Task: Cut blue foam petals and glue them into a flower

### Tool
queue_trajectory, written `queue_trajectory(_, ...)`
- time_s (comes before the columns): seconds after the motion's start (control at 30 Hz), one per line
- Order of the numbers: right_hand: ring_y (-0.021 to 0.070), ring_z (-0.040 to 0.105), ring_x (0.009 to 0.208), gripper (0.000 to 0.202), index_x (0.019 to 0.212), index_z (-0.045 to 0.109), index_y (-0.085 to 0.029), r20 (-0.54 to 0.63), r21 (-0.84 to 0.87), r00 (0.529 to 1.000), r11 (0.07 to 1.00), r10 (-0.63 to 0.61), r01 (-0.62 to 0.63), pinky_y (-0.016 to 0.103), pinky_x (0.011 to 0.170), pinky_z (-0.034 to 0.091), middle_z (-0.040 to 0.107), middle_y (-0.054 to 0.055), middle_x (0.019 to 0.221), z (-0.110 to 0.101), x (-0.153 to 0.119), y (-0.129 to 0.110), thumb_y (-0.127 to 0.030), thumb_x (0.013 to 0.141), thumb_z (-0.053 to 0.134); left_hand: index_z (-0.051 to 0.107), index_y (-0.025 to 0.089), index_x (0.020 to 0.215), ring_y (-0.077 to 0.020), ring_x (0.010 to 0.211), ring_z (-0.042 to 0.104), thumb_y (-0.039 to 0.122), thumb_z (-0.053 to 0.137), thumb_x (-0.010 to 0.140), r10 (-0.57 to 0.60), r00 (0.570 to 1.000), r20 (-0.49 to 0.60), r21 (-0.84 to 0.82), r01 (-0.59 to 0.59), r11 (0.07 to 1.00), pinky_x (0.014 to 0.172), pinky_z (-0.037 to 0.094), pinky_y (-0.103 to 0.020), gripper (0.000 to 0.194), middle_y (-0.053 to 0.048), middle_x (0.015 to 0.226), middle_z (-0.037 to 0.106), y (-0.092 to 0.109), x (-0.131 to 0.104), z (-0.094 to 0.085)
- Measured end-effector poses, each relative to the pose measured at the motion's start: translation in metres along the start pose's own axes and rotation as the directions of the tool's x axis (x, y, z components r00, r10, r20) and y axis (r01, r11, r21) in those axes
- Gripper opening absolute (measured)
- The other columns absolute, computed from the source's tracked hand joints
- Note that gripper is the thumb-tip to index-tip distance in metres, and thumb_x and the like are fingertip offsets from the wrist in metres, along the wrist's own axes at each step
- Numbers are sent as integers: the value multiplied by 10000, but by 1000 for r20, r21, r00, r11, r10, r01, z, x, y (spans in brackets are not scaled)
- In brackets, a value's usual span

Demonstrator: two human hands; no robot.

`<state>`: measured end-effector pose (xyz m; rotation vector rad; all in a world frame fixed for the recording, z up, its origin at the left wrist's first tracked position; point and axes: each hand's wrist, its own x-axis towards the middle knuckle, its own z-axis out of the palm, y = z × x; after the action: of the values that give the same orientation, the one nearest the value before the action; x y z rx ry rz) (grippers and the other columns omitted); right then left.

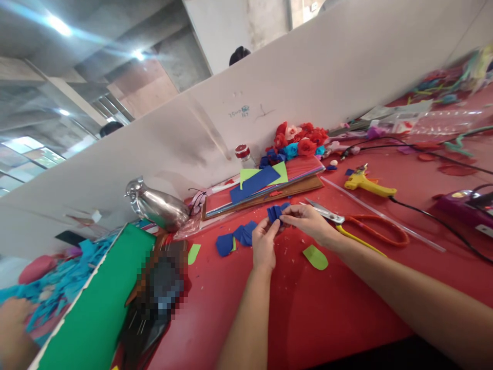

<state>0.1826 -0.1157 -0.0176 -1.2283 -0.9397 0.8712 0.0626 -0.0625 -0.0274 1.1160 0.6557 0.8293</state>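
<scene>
Over the red table, my left hand (265, 241) and my right hand (308, 220) meet, both closed on small dark blue pieces (275, 213) of what looks like paper or thin foam. The fingers cover part of them, so I cannot tell how they are joined. More blue cut pieces (226, 244) lie left of my left hand. A light green petal-shaped piece (316, 257) rests below my right wrist, and a smaller green piece (193, 254) is farther left. Scissors (339, 218) with orange and yellow handles lie partly behind my right forearm.
A yellow hot glue gun (370, 185) with a black cord lies at right. Behind my hands are stacked sheets (265, 190) and red, blue and pink flowers (300, 141). A metal jug (157, 205) and green board (100, 298) stand left. Another person's blurred hand (15, 329) shows lower left.
</scene>
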Motion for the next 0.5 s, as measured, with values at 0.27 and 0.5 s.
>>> queue_trajectory(0.27, 137, 558, 563, 148, 636, 635, -182, -18, -36, 1000, 999, 16, -17, 264, 568, 421, 627, -10, 585, 1, 0, 0, -320, 652, 587, 673, 151, 780, -204, 816, 659, 369, 693, 680, -7, 999, -31, 15, 8, 1000, 763, 493, -320, 241, -50, 771, 705, -2, 2, -3)
queue_trajectory(0.5, 126, 508, 504, 105, 621, 562, -211, -107, -3, 993, 999, 53, -54, 252, 516, 394, 552, -35, 513, 0, 1, 1, -304, 648, 522, 619, 181, 815, -190, 790, 665, 398, 665, 694, -24, 997, -77, -19, 23, 1000, 739, 494, -309, 252, -30, 793, 699, -6, 1, -2)
